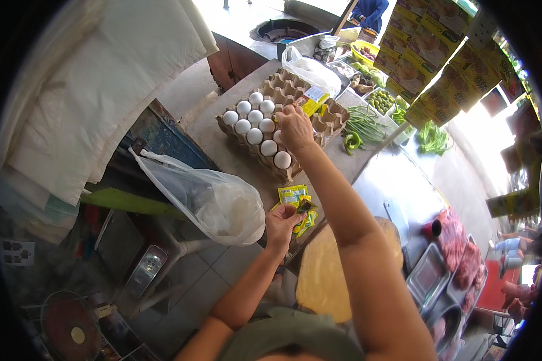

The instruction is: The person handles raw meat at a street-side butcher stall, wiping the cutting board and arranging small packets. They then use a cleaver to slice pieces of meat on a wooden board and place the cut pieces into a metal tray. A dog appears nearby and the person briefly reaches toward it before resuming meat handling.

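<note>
My left hand [279, 227] is closed on several small yellow-and-green sachets [307, 222], pinched between thumb and fingers near the counter edge. Another sachet [292, 193] shows just beyond the fingertips. My right hand [295, 130] reaches over the brown egg tray [271, 162], its fingers curled together at the tray's middle. What those fingers grip is mostly hidden, with a bit of yellow at the thumb side. Against the knuckles lies a yellow-and-white packet [313, 101] on the tray. White eggs [255, 136] fill part of the tray's left side; other cups hold none.
Green long beans [366, 125] and limes [380, 101] lie beyond the tray. A round wooden chopping board [323, 271] and metal trays [429, 277] with raw meat are at right. A plastic bag [208, 201] hangs at left. Sachet strips [424, 48] hang upper right.
</note>
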A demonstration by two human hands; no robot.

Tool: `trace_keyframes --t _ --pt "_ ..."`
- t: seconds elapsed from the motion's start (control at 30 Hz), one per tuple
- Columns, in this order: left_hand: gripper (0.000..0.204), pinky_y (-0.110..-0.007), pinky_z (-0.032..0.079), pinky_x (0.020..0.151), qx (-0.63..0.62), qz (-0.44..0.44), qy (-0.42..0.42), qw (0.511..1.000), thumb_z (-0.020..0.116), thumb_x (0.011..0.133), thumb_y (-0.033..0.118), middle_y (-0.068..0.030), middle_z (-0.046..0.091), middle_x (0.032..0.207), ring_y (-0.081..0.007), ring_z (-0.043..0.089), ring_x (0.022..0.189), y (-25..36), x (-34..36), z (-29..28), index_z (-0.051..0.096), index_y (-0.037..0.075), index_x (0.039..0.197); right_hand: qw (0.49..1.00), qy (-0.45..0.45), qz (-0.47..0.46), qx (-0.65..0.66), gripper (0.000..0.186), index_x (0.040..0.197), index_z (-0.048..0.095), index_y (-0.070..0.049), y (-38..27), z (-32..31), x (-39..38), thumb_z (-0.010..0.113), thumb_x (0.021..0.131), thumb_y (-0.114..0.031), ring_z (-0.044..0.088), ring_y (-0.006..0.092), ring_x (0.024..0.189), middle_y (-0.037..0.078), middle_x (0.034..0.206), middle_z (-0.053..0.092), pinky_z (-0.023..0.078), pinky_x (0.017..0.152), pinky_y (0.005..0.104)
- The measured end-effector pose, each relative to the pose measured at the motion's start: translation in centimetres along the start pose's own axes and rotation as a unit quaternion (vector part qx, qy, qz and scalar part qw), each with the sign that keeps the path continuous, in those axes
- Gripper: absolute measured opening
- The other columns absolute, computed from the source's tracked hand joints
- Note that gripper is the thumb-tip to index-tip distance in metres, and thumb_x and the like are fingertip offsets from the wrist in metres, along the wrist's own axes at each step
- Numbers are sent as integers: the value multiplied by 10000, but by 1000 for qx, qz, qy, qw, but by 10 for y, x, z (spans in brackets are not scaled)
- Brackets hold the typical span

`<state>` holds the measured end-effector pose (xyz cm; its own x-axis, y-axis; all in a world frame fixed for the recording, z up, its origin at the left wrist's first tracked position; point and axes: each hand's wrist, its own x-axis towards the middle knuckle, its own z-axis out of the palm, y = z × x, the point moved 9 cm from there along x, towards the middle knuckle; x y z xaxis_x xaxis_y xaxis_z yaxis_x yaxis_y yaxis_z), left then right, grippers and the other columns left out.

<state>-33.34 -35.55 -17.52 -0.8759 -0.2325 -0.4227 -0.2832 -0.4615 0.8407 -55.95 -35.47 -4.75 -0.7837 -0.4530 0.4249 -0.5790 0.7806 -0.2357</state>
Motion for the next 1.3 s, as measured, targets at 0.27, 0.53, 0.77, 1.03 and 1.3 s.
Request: trace_keyframes --t 0.27,0.53,0.77,1.03,1.3 --pt "161 -196 433 546 84 58 38 994 742 785 -36 27 613 739 -16 521 608 -5 22 -8 608 41 832 1000 -1 -13 22 148 882 741 -73 14 2 35 628 787 -92 620 295 963 73 908 690 494 850 410" --pt "144 -176 392 513 60 61 23 996 718 811 -41 30 604 728 -13 504 593 -5 20 -9 603 44 828 807 91 249 527 156 1023 708 63 117 -44 -32 658 900 -19 630 91 763 71 870 724 479 703 203" --pt "148 -195 449 571 116 65 46 990 708 785 -86 10 619 729 -38 548 627 -21 41 -7 607 18 821 927 169 235 237 167 917 711 -35 100 -49 -192 637 786 37 624 299 834 124 882 664 503 782 369" --pt "230 -364 501 703 414 217 102 878 725 747 -15 -109 658 827 -260 632 745 6 38 -2 617 5 949 960 58 169 217 217 876 697 -33 47 -11 -241 612 692 44 623 310 932 108 990 674 505 835 395" --pt "472 -447 417 886 539 351 97 760 752 698 24 -127 587 1095 -356 528 997 41 12 23 576 65 1135 961 141 187 149 263 955 668 -68 79 -48 -140 563 754 65 606 320 935 122 927 647 478 825 402"
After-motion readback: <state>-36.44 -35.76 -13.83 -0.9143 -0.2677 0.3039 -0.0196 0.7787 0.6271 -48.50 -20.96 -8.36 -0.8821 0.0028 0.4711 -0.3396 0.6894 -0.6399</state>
